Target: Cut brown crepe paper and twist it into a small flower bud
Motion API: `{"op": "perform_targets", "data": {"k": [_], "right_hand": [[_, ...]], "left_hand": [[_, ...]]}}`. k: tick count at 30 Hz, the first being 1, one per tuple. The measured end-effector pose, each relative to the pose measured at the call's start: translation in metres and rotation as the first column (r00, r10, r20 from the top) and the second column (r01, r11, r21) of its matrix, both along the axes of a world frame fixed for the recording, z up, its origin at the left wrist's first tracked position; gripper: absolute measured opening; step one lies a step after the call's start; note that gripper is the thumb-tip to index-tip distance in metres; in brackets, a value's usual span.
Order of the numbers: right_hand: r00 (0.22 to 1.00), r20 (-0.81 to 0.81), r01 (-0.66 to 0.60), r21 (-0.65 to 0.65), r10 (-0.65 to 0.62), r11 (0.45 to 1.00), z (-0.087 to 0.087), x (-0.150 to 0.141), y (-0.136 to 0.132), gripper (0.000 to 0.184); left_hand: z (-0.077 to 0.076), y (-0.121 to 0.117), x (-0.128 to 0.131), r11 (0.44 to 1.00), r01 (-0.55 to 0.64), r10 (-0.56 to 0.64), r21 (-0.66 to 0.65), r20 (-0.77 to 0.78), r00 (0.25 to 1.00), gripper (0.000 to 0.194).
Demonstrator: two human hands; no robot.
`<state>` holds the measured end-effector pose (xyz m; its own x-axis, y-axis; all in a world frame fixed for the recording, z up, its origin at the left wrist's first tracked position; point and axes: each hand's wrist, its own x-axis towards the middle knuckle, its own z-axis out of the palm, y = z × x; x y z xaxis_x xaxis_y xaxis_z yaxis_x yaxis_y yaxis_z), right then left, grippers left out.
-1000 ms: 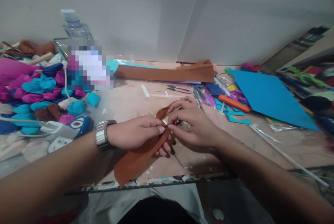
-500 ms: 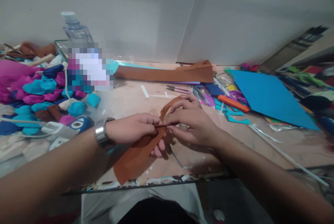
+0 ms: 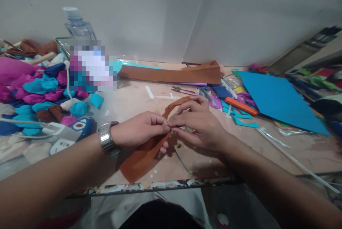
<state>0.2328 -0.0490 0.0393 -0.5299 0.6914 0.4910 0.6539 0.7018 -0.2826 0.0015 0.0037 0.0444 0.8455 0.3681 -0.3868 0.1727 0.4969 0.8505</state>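
Observation:
A long brown paper strip (image 3: 139, 157) lies across the middle of the table, its near end trailing toward the table's front edge. My left hand (image 3: 140, 132), with a metal watch on the wrist, pinches the strip between thumb and fingers. Touching it from the right, my right hand (image 3: 199, 124) pinches the same spot, and the strip's far part arches up over its fingers. Both hands are closed on the strip just above the tabletop.
Crumpled pink, blue and brown paper balls (image 3: 40, 93) pile at the left beside a plastic water bottle (image 3: 77, 26). A folded brown sheet (image 3: 173, 75) lies at the back. Small snips (image 3: 183, 90), an orange cutter (image 3: 244, 106) and a blue sheet (image 3: 278, 99) sit to the right.
The strip's far part has risen into a higher arch over my right fingers. Both hands have shifted slightly away from me, and the strip's near end has drawn up with them.

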Motion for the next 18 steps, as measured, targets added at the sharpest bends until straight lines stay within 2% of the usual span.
{"op": "perform_targets", "data": {"k": [3, 4, 5, 6, 8, 10, 14, 18], "right_hand": [[1.000, -0.002, 0.016, 0.005, -0.016, 1.000, 0.002, -0.001, -0.001, 0.008], [1.000, -0.006, 0.018, 0.009, -0.018, 1.000, 0.002, -0.001, -0.001, 0.007], [1.000, -0.010, 0.021, 0.009, -0.021, 1.000, 0.003, -0.002, -0.002, 0.007], [1.000, -0.012, 0.025, 0.008, -0.025, 1.000, 0.004, -0.002, -0.002, 0.007], [0.999, -0.016, 0.040, 0.008, -0.039, 0.999, 0.004, -0.004, -0.003, 0.007], [0.998, -0.018, 0.059, 0.021, -0.058, 0.998, 0.004, -0.006, -0.003, 0.007], [0.995, -0.005, 0.096, 0.010, -0.096, 0.995, 0.002, -0.008, -0.003, 0.007], [0.993, 0.018, 0.113, -0.020, -0.113, 0.993, 0.000, -0.009, -0.003, 0.008]], "left_hand": [[0.005, -0.002, 0.001, 0.978, 0.017, -0.013, 0.208, -0.022, 1.000, 0.026], [0.007, -0.002, 0.001, 0.949, 0.028, -0.016, 0.314, -0.041, 0.999, 0.026], [0.009, -0.003, 0.001, 0.896, 0.038, -0.008, 0.443, -0.070, 0.998, 0.026], [0.010, -0.005, 0.001, 0.815, 0.048, 0.016, 0.577, -0.106, 0.994, 0.026], [0.014, -0.008, 0.002, 0.601, 0.084, 0.095, 0.794, -0.176, 0.980, 0.025], [0.015, -0.011, 0.003, 0.415, 0.131, 0.172, 0.901, -0.219, 0.960, 0.024], [0.011, -0.013, 0.004, 0.166, 0.199, 0.209, 0.966, -0.231, 0.950, 0.025], [0.003, -0.011, 0.004, -0.042, 0.265, 0.212, 0.963, -0.251, 0.945, 0.027]]}}
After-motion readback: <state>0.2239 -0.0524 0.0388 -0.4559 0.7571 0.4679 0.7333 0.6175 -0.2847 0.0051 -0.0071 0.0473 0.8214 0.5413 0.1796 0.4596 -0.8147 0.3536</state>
